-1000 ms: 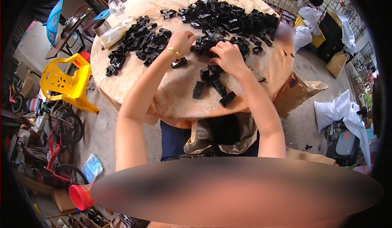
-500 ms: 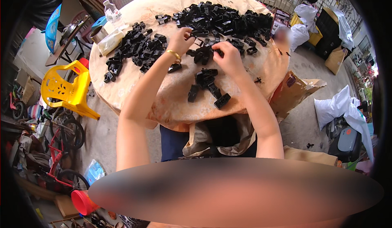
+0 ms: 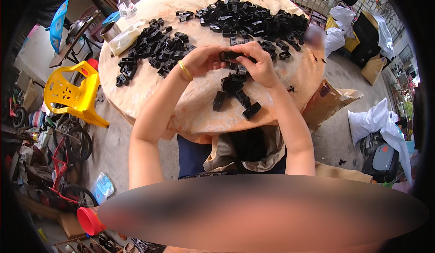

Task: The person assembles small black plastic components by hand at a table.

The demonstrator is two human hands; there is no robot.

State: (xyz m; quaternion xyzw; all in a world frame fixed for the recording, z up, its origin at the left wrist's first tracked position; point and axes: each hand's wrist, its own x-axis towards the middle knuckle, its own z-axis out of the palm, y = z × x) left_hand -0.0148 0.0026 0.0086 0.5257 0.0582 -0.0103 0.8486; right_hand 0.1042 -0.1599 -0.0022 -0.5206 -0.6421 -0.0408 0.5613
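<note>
The camera sits on the person's head, the left of two, looking down and ahead. It sees very wide (like through a fishbowl), so straight edges bend near the rim. The round table [image 3: 199, 113] is close, at twelve o'clock, with the left hand [image 3: 202, 60] and right hand [image 3: 259, 65] over it. A yellow chair [image 3: 84, 93] at nine and a white sack [image 3: 369, 120] at three sit farther off.

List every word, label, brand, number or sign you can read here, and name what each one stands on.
No text reads clearly enough to quote.
Pale packet on the table: faint print, too blurred to read.
Clear bottle: label too small to read.
Blue-and-white plastic package on the floor: markings too small to read.
Black parts: no lettering can be made out.
</note>
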